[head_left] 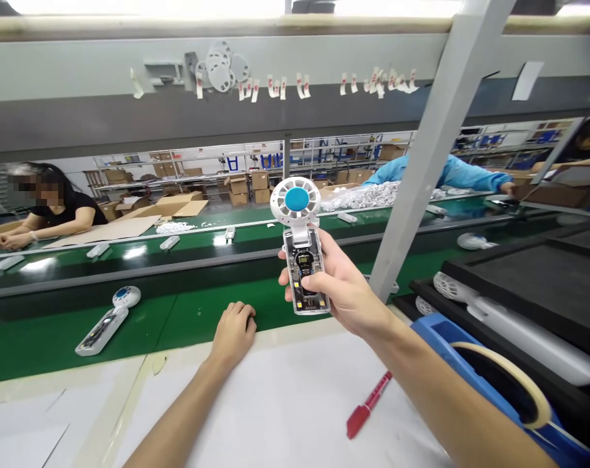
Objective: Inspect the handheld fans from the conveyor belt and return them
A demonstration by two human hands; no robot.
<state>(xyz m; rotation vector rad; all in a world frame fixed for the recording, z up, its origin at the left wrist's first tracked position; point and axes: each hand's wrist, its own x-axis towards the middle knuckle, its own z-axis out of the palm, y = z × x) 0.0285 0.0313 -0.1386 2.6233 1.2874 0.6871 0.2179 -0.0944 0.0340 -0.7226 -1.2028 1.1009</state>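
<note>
My right hand (pixel 341 279) holds a small handheld fan (pixel 305 260) upright, thumb on the front of its clear body, which shows a circuit board with a small display. The fan's round white head has a blue centre and points up. My left hand (pixel 234 328) rests at the near edge of the green surface (pixel 188 312), fingers curled loosely, and whether anything is under them is hidden. A second fan (pixel 102 330) with a blue-centred head lies on the green surface to the left.
A red marker (pixel 368 406) lies on the white worktop (pixel 275 403). At right are a blue bin (pixel 436 331) with a tape roll (pixel 514 370) and black trays (pixel 529 273). A slanted metal post (pixel 436 143) rises right of centre. People sit beyond the conveyor (pixel 197 250).
</note>
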